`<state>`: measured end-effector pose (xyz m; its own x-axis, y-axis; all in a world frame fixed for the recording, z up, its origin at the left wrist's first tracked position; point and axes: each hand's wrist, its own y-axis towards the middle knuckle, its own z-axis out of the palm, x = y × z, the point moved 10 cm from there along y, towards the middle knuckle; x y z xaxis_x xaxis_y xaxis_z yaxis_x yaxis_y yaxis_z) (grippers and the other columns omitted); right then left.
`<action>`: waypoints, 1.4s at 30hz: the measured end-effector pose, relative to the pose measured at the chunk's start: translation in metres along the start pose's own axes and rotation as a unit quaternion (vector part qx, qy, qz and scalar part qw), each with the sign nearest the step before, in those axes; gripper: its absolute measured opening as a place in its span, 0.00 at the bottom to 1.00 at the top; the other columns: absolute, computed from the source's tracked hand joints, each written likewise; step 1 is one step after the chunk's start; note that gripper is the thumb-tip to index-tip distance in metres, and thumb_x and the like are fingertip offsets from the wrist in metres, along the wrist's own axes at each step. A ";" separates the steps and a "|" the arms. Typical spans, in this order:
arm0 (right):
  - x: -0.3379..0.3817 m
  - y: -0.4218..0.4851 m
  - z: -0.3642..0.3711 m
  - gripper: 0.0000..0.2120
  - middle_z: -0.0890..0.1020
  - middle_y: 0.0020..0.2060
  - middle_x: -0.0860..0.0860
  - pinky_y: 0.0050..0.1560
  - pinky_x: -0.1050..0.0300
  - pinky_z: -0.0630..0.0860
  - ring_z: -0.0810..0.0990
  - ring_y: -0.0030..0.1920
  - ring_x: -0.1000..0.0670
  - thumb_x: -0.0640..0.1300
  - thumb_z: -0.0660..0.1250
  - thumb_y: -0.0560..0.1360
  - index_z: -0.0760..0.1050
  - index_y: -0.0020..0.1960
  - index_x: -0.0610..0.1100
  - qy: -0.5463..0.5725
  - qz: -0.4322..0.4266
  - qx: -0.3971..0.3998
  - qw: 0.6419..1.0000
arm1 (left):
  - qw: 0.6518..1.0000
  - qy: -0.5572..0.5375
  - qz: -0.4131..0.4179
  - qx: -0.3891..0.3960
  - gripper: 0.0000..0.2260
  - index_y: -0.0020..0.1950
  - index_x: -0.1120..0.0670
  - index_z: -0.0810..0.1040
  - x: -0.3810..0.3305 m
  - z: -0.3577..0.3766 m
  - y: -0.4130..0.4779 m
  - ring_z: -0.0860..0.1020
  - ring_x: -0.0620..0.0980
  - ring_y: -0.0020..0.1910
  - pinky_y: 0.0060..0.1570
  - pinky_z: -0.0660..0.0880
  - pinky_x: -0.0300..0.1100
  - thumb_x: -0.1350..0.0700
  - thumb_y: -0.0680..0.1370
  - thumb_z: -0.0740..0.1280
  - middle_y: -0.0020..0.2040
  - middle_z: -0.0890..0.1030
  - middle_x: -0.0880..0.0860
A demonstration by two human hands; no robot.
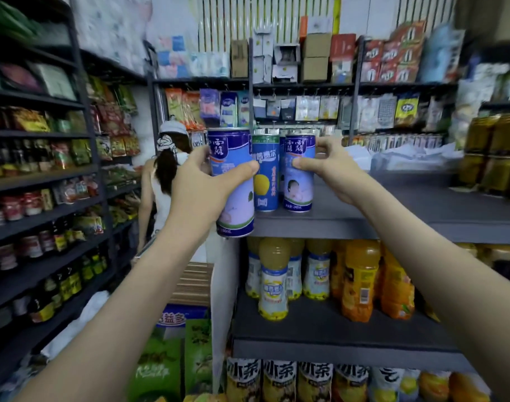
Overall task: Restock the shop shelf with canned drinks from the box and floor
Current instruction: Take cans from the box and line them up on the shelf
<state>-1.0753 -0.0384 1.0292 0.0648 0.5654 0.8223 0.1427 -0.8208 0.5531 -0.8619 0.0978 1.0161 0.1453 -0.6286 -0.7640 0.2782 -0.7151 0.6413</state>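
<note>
My left hand (203, 181) grips a tall blue and lilac can (233, 195), held in the air just left of the grey shelf's (393, 210) front corner. A second can (298, 181) of the same kind stands on that shelf, with my right hand (332, 166) curled round its upper half. Between the two stands a blue can with a yellow fruit (266, 175), resting on the shelf. More can tops show behind it.
Bottled yellow and orange drinks (329, 274) fill the shelf below. A person in white (164, 181) stands in the aisle behind the cans at left. Green cartons (172, 352) sit on the floor below. Dark snack and sauce racks (45, 198) line the left side.
</note>
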 end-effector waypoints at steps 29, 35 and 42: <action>0.040 -0.051 -0.032 0.15 0.84 0.48 0.49 0.52 0.56 0.79 0.82 0.49 0.49 0.31 0.70 0.70 0.76 0.52 0.46 0.020 -0.061 0.118 0.991 | 0.967 0.196 0.092 0.137 0.26 0.61 0.49 0.72 -0.042 0.151 0.033 0.80 0.42 0.49 0.46 0.75 0.33 0.43 0.67 0.75 0.51 0.82 0.45; 0.012 -0.024 -0.061 0.19 0.82 0.55 0.45 0.51 0.58 0.79 0.82 0.53 0.49 0.29 0.66 0.73 0.74 0.62 0.38 0.020 0.001 0.115 0.993 | 0.849 0.421 0.232 0.221 0.31 0.73 0.49 0.64 -0.049 0.166 0.052 0.67 0.48 0.69 0.61 0.63 0.38 0.39 0.74 0.66 0.70 0.70 0.49; -0.060 0.032 -0.088 0.15 0.81 0.53 0.41 0.45 0.59 0.80 0.81 0.47 0.48 0.28 0.63 0.75 0.73 0.60 0.36 -0.024 0.114 0.080 0.990 | 0.711 0.546 0.236 0.373 0.34 0.73 0.43 0.63 -0.020 0.174 0.083 0.61 0.42 0.71 0.67 0.55 0.36 0.31 0.70 0.59 0.73 0.65 0.43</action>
<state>-1.1619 -0.1055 1.0092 0.1595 0.3742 0.9135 0.2726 -0.9061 0.3236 -1.0072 -0.0024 1.0972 0.8200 -0.5316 0.2123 -0.5698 -0.7223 0.3919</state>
